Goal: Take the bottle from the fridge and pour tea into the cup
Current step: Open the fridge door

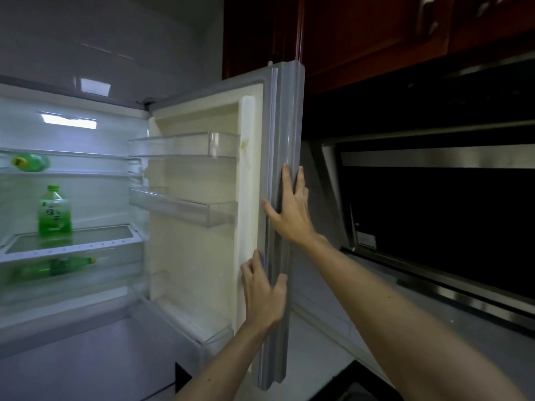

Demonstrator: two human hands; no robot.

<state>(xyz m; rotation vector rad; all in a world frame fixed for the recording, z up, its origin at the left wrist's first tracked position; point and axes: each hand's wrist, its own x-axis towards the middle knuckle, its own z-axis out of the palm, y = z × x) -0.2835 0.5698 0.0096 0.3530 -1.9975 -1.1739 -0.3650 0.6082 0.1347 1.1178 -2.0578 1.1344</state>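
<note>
While the fridge (72,131) stands open with its inside light on, both hands are at the free edge of the fridge door (285,117), which is swung out to the right. The right grip (289,206), the person's right hand, is the higher one. Its fingers lie straight and point upward along the grey edge of the door, the thumb is spread to the inner side on the seal, and the palm lies flat on the edge; it curls around nothing. The left grip (263,293), the left hand, is just below it and does not touch it. Its thumb lies on the grey edge and its bent fingers are on the cream inner lining, so it pinches the edge of the door between them.

The bottle (55,211), green with a green cap and a label, stands upright on a glass shelf (95,241) inside the fridge, at the left, well apart from both hands. A second green bottle (30,162) lies on its side on the shelf above, and a third bottle (69,266) lies on its side under the glass shelf. Two clear door racks (185,144) are fixed on the inner side of the door. To the right of the door is a dark range hood (434,183), and above it are red-brown cabinets (362,33).
</note>
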